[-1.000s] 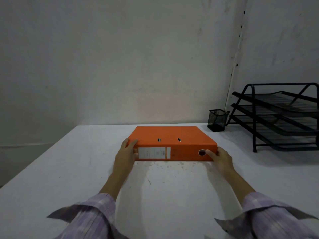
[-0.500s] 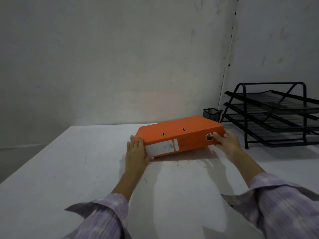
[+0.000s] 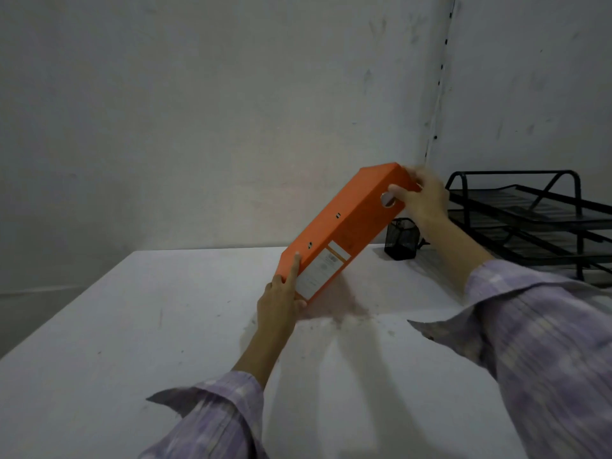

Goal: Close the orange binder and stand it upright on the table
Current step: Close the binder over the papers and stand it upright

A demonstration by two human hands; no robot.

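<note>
Closed orange binder tilted steeply, left hand gripping its low near corner, right hand clasping its raised far end, white table beneath

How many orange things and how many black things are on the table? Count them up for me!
Orange: 1, the orange binder, tilted between the left hand and the right hand.
Black: 2, the mesh pen cup and the stacked paper tray.
Total: 3
</note>
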